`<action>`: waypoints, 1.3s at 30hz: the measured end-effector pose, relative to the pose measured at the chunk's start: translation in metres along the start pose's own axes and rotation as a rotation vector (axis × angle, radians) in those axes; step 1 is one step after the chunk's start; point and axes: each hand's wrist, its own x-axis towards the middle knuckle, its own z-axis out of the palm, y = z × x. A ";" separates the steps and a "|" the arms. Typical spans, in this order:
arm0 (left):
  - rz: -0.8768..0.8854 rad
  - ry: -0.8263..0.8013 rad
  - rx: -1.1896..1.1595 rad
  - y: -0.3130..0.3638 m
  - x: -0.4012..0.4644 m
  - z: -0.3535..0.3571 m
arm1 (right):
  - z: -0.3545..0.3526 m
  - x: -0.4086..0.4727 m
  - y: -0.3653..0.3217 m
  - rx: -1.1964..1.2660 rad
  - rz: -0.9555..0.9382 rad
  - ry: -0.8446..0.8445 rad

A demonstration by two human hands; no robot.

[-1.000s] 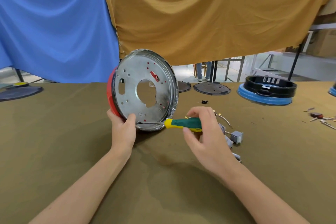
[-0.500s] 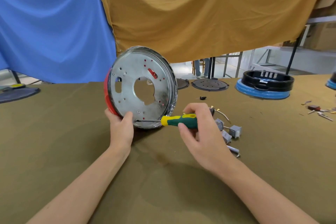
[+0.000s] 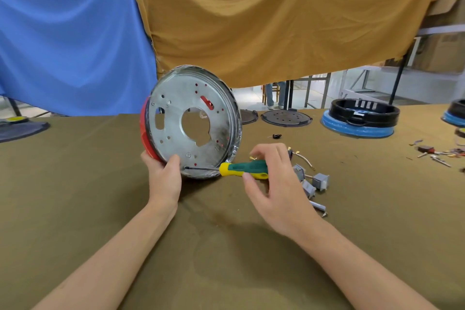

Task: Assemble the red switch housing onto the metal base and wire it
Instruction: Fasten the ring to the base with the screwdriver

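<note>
Base: round silver metal base plate (image 3: 176, 131) w/ big centre hole and many small holes, stood on edge on the olive-brown cloth table (image 3: 75, 196), tilted, flat face toward cam.
Housing: red plastic switch housing (image 3: 145, 133) behind the plate, only a red rim visible at the left edge; red also shows thru a slot and small holes in the plate.
L hand: left hand (image 3: 164, 178) grips the lower-left rim of plate + housing, thumb on the front face, other fingers curled behind, out of sight.
R hand: right hand (image 3: 274, 184) pinches the green-and-yellow-handled screwdriver (image 3: 242, 170) btwn thumb and fingertips; rest of the fingers loosely curved.
Driver: lies approx horizontal, dark shaft pointing left, tip at a hole near the plate's bottom edge, just beside the L thumb.
Wiring bits: small grey connector blocks w/ short wires (image 3: 312, 181) on the table just right of the R hand, partly hidden by it.
Far table: black ring-shaped part on a blue base (image 3: 359, 118) at right; flat dark round discs (image 3: 286, 117) behind the plate; tiny black piece (image 3: 276, 136) btwn them and the hand.
Right edge: scattered small metal parts (image 3: 432, 155).
Backdrop: blue cloth (image 3: 70, 45) left, mustard cloth (image 3: 276, 22) right, hung behind the table.
</note>
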 end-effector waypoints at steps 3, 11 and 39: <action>-0.003 -0.004 0.000 0.000 0.000 0.000 | -0.001 0.000 0.003 -0.036 -0.035 0.048; 0.089 -0.010 0.038 -0.002 -0.004 0.002 | 0.003 -0.003 -0.007 -0.292 -0.007 0.162; 0.133 0.011 0.064 0.001 -0.007 0.004 | 0.003 -0.002 -0.001 -0.098 -0.041 0.215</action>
